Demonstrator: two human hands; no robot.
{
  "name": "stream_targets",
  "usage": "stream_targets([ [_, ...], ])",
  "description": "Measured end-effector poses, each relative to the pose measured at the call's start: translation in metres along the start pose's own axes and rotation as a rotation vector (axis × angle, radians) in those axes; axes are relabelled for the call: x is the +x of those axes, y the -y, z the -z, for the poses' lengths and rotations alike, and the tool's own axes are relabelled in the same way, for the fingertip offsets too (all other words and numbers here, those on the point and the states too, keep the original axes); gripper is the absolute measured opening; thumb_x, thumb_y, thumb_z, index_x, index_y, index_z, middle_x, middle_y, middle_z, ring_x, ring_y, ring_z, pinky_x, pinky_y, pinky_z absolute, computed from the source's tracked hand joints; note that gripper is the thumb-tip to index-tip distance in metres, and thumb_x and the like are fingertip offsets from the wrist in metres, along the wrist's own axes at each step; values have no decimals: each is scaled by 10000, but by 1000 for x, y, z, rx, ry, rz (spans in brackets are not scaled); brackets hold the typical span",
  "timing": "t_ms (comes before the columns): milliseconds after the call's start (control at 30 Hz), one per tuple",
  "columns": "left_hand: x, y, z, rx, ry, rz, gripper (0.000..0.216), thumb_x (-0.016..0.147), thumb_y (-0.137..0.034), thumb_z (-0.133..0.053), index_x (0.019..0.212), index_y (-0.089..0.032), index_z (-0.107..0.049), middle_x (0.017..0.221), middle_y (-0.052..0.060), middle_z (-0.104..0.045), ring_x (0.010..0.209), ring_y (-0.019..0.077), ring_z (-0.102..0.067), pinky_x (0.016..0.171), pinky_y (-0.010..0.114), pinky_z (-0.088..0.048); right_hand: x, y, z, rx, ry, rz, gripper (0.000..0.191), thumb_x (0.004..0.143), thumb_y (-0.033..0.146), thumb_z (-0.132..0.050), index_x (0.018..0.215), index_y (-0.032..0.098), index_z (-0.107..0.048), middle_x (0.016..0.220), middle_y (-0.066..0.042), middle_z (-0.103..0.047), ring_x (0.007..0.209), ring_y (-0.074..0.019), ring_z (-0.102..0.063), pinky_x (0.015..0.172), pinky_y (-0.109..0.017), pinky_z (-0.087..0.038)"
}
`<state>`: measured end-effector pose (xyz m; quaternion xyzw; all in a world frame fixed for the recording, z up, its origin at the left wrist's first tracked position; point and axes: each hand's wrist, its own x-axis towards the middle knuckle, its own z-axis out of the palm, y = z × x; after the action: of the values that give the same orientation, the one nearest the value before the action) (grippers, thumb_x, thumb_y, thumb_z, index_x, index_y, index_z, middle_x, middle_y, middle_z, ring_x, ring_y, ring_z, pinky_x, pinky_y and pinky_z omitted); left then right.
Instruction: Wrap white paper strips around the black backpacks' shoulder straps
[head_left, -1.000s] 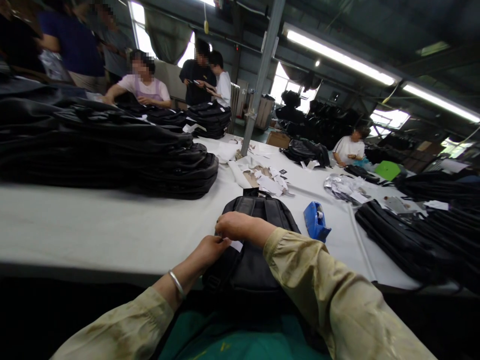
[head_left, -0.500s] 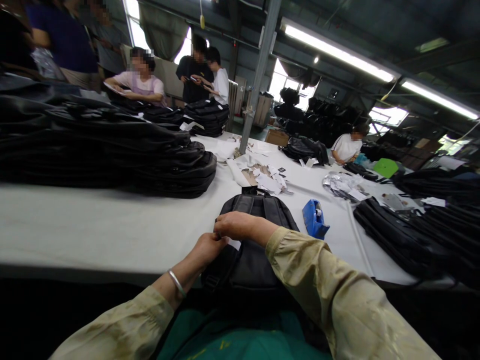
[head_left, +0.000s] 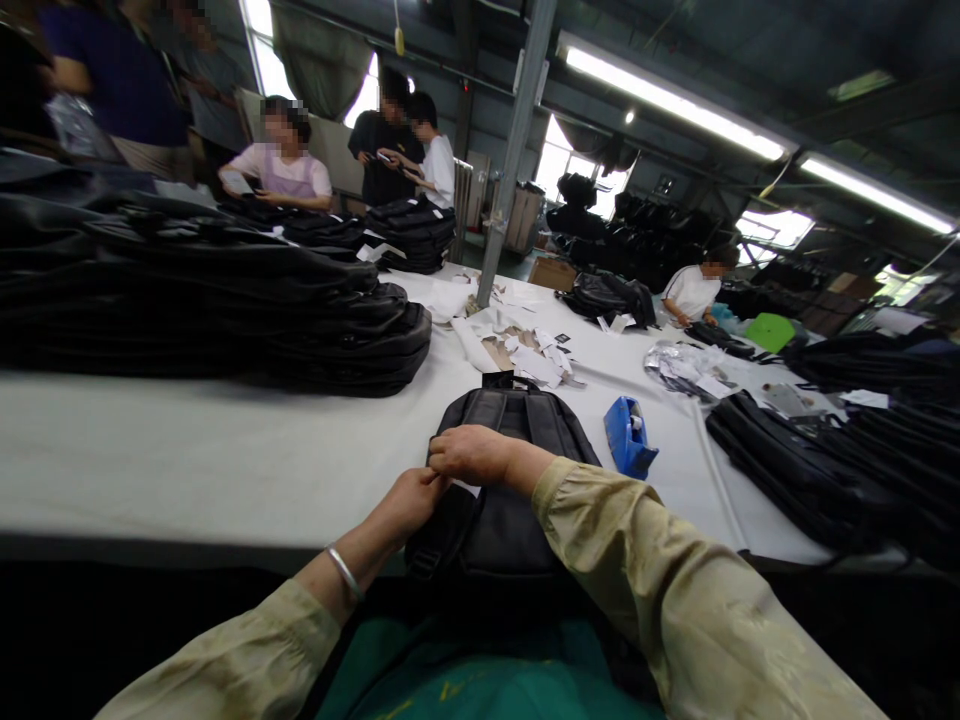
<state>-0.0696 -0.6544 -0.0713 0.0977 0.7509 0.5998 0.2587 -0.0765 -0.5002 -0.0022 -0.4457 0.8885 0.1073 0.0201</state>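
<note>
In the head view, the black backpack [head_left: 510,535] is lying on the white surface [head_left: 225,460], directly before the person. The left hand [head_left: 411,497] and right hand [head_left: 471,453] are meeting over its left side, fingers curling narrowly; I cannot tell what they are pinching. A white tag [head_left: 468,489] is showing beneath them. The blue dispenser [head_left: 628,438] is resting right of the backpack.

paper scraps [head_left: 534,358] near grey post [head_left: 517,150]; lit lamps [head_left: 675,100] overhead
</note>
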Motion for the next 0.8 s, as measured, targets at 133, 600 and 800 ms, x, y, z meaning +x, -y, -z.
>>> stream_targets([
  [133,0,2,1,6,1,-35,273,737,-391,-637,601,-154,-631,535,5,-562,538,168,-503,479,258,-321,-12,2,-26,1,-145,-50,190,970,187,-489,905,125,-656,933,-109,-616,868,-204,-553,819,-331,-453],
  [600,5,0,2,-443,61,203,166,823,-276,-628,730,-142,-657,616,39,-669,603,173,-611,560,250,-489,-12,55,-63,561,-659,-712,188,823,152,-656,1009,141,-683,1092,-94,-675,1053,-189,-594,983,-299,-432],
  [800,6,3,4,-384,116,196,174,838,-271,-633,756,-122,-667,641,65,-693,607,182,-633,560,261,-508,-14,61,-62,469,-648,-817,180,854,249,-641,993,147,-690,1161,-99,-654,1111,-218,-555,1011,-349,-398],
])
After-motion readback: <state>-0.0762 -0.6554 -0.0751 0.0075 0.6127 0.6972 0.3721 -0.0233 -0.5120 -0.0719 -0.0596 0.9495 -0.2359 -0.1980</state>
